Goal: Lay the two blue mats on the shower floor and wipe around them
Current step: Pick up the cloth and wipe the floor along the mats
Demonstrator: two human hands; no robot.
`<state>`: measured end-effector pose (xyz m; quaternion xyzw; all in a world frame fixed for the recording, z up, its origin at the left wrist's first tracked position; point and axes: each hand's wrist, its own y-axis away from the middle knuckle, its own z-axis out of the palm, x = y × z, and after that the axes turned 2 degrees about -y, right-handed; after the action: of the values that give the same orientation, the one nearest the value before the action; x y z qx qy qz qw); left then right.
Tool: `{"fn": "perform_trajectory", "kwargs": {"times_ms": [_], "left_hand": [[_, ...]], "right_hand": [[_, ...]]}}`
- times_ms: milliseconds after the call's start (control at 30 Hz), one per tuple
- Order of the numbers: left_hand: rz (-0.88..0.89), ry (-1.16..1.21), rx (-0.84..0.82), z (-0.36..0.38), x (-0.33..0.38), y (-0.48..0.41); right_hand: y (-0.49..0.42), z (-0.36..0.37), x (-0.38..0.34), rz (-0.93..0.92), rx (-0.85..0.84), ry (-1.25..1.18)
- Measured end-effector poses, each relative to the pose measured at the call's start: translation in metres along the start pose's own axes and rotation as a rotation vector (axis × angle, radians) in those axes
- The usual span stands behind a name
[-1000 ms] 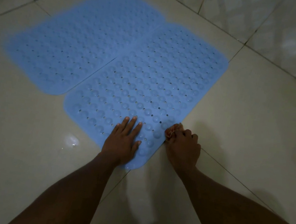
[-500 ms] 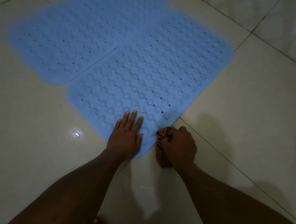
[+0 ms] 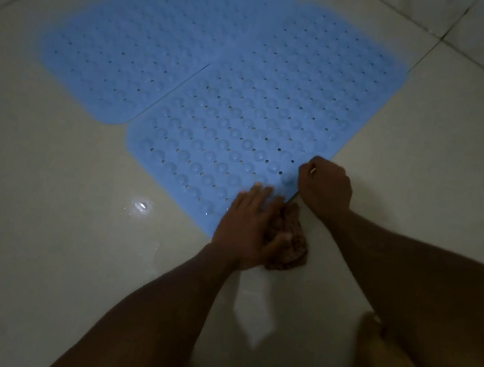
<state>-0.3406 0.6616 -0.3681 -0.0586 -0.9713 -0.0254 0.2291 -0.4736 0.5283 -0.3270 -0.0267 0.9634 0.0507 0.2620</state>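
Tiled shower floor (image 3: 45, 219), dim light. Two blue mats down flat, side by side, long edges touching: far mat (image 3: 134, 55) on the left, near mat (image 3: 259, 108) on the right. Bare foot (image 3: 380, 364) at lower right. Left grip (image 3: 247, 227) is wide, fingers straight on the near mat's nearest corner, thumb lying on the cloth. Right grip (image 3: 324, 188) is curled tight, pinching the near mat's right edge. Brown cloth (image 3: 290, 248) is bunched on the floor, touching that corner. Small wet glint (image 3: 140, 207) left of it.
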Motion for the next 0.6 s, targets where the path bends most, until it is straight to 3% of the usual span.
{"fn": "perform_trajectory", "kwargs": {"times_ms": [133,267,433,600], "left_hand": [[0.242,-0.122,-0.077,0.023,0.016,0.007],[0.306,-0.088,0.045,0.022,-0.005,0.036],[0.2,-0.267,0.084,-0.007,-0.044,0.089],[-0.064,-0.372,0.168,-0.039,-0.084,0.119]], "right_hand": [[-0.021,0.013,-0.007,-0.054,-0.001,-0.062],[-0.013,0.031,-0.015,-0.159,-0.083,-0.005],[0.015,0.05,-0.029,-0.272,-0.105,0.233],[0.043,0.077,-0.047,-0.49,-0.121,0.261]]}}
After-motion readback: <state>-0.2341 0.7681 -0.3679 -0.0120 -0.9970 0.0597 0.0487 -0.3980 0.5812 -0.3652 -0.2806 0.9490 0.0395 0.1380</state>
